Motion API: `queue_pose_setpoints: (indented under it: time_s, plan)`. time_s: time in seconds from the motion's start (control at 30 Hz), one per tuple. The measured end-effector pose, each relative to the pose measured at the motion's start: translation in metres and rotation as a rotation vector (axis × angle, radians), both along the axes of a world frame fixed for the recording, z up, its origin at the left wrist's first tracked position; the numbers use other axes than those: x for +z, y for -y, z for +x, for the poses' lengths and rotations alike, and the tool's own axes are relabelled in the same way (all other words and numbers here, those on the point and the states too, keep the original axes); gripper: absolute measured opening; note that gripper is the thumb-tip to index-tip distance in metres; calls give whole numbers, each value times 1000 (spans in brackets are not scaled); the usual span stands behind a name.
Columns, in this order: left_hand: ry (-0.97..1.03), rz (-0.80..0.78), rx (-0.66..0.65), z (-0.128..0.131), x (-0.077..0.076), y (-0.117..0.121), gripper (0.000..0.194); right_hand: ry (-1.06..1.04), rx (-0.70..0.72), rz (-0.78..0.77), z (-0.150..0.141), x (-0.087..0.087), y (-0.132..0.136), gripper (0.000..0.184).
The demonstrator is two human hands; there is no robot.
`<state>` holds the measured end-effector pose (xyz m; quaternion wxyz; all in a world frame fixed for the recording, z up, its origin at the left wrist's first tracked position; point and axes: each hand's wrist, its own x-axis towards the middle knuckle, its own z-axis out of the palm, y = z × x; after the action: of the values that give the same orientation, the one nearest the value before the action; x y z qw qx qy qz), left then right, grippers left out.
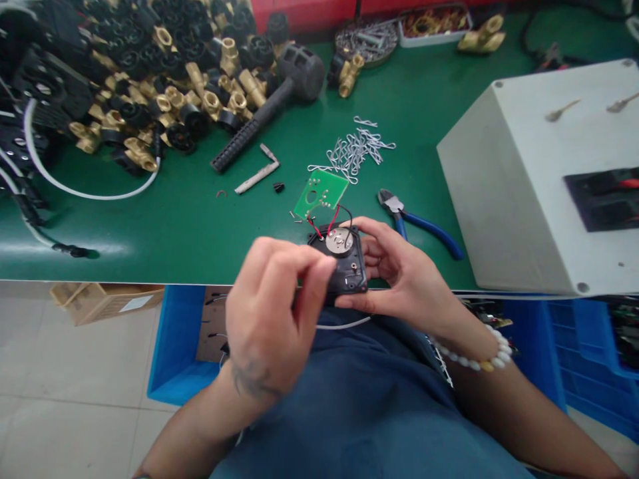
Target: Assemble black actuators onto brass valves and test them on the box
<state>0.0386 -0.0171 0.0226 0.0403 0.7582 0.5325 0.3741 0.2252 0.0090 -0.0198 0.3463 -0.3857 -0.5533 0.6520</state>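
Note:
My right hand cradles a small black square housing with a round silver disc on top, held just off the table's front edge. My left hand is curled, its fingertips pinched against the housing's left side. Red and black wires run from the housing up to a green circuit board that hangs tilted above it. A beaded bracelet sits on my right wrist.
Blue-handled cutters lie right of the board. A heap of wire clips, a black mallet, a bent metal piece and a pile of brass and black fittings cover the green table. A white box stands at right. Blue bins sit below.

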Motion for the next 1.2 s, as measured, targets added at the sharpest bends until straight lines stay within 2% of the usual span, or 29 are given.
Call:
queue_pose_setpoints:
  time_s: [0.1,0.17,0.23,0.3,0.4,0.47,0.53,0.6,0.7,0.83,0.93,1.2]
  plan:
    - [-26,-44,180,-20,-26,-29,9,-57,8,-28,4,1,-1,87]
    - [-52,-89,226,-31,-43,-47,10,-106,-2,-25,5,3,-1,86]
    - [-26,-97,231,-35,-51,-56,5,-146,-10,-13,6,6,-1,84]
    - [53,-90,222,-32,-47,-52,2,-171,-4,-9,7,7,-1,83]
    - [194,-143,156,-21,-27,-31,6,-179,27,-12,6,7,0,83]
    - [268,-241,24,-13,-15,-16,9,-154,39,5,5,6,1,83]
    - [318,-326,-78,-5,-9,-8,21,-106,36,29,4,5,2,84]
    - [320,-345,-93,1,-8,-5,26,-72,24,49,2,4,2,87]
    - [235,-265,-44,8,-8,-7,24,-62,4,89,-1,4,3,88]
    - [144,-188,-5,13,-4,-9,20,-25,-25,151,-3,4,5,79]
    - [144,-210,17,12,-2,-8,20,11,-28,176,-2,2,6,78]
    - [166,-202,-119,7,2,-12,21,-36,-53,217,-3,-1,7,79]
